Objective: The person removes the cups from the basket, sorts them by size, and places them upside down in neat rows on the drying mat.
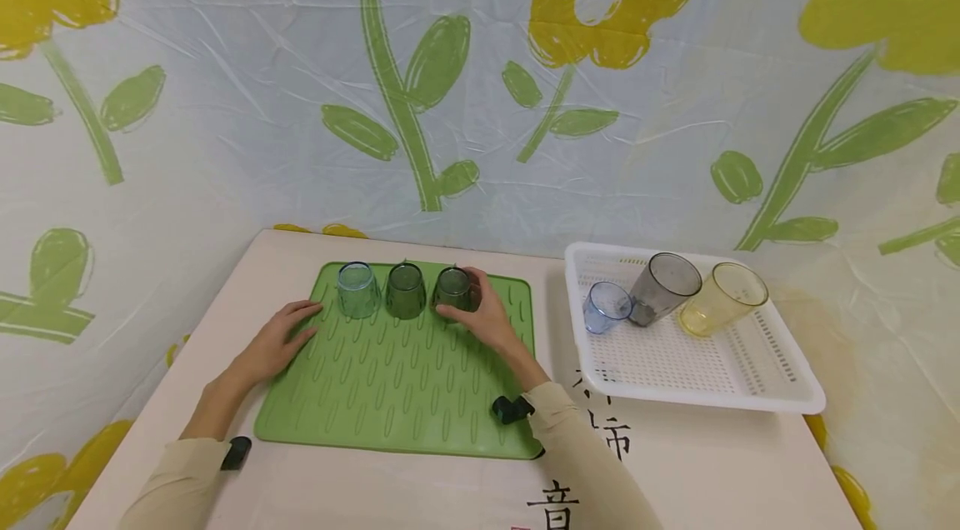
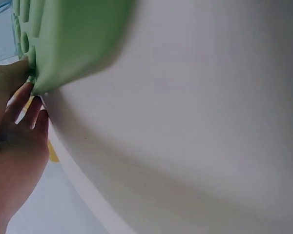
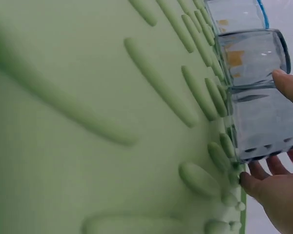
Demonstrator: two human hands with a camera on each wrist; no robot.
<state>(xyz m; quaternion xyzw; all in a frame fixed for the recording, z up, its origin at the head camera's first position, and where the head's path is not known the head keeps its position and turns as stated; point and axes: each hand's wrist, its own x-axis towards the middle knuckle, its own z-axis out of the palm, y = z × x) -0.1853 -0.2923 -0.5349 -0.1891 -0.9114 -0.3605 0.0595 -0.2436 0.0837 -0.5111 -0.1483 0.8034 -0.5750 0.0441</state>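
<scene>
A row of three small glasses stands along the back of a green ribbed mat [image 1: 390,397]: a light-blue glass [image 1: 359,292], a dark grey glass [image 1: 406,292] and another dark grey glass [image 1: 452,288] at the right end. My right hand [image 1: 487,317] holds that right-end glass, its thumb on one side and its fingers on the other, as the right wrist view shows on the glass [image 3: 266,122]. My left hand [image 1: 277,342] touches the mat's left edge with fingers extended. In the left wrist view, the thumb and fingertips lie at the mat's corner [image 2: 83,39].
To the right on the pale table [image 1: 360,488] is a white perforated basket [image 1: 675,397]. It holds a small blue glass [image 1: 606,309], a tall grey glass [image 1: 663,288] and a yellow glass [image 1: 720,301], all leaning. A flower-print cloth [image 1: 285,138] hangs behind the table.
</scene>
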